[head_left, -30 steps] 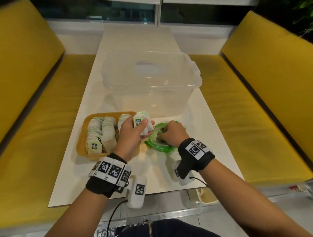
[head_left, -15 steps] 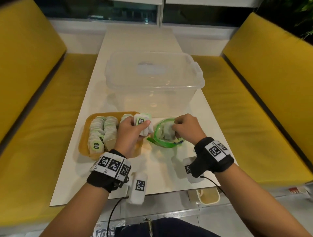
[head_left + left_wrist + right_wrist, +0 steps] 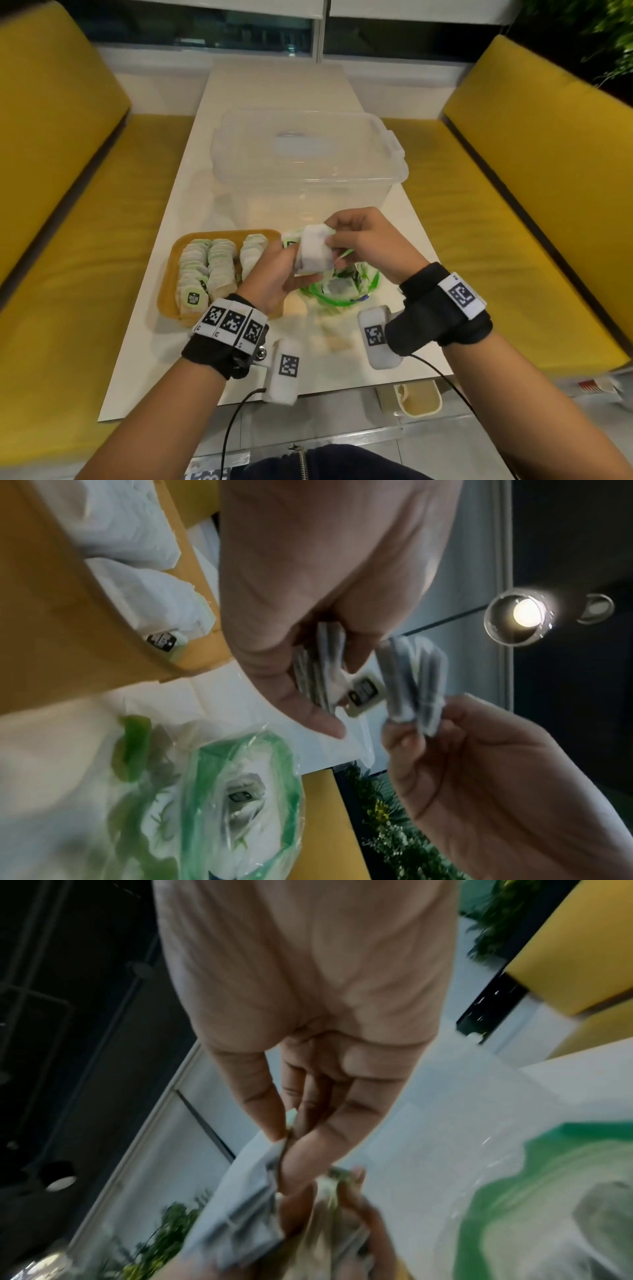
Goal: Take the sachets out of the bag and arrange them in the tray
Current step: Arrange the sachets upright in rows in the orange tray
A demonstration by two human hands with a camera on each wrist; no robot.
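White table (image 3: 205,192) between two yellow benches is where I work, and the sachets are now in three places. Rows of sachets (image 3: 219,263) already stand in the orange tray (image 3: 168,291), a few remain in the green bag (image 3: 342,291) just beside the tray, and two small bundles are in my hands above the bag.

My right hand (image 3: 370,240) pinches a bundle of white sachets (image 3: 313,253) between thumb and fingers. In the left wrist view this bundle (image 3: 414,685) is close to the other one but I think not touching it. My left hand (image 3: 274,277) has its fingers curled around its own bundle (image 3: 322,669), one with a dark label (image 3: 363,693).

I judge the step is to join the two bundles in the left hand. To do it well, I should bring the flat faces together with edges aligned, press with the left thumb before the right fingers let go, and keep the strings and labels on one side so they do not catch. Then the pack can go upright into the free part of the tray.

Behind the tray and bag stands a big clear plastic box (image 3: 308,164) with its lid on. Dark windows (image 3: 191,27) are at the far end of the table, and some green plants (image 3: 613,41) at the right.
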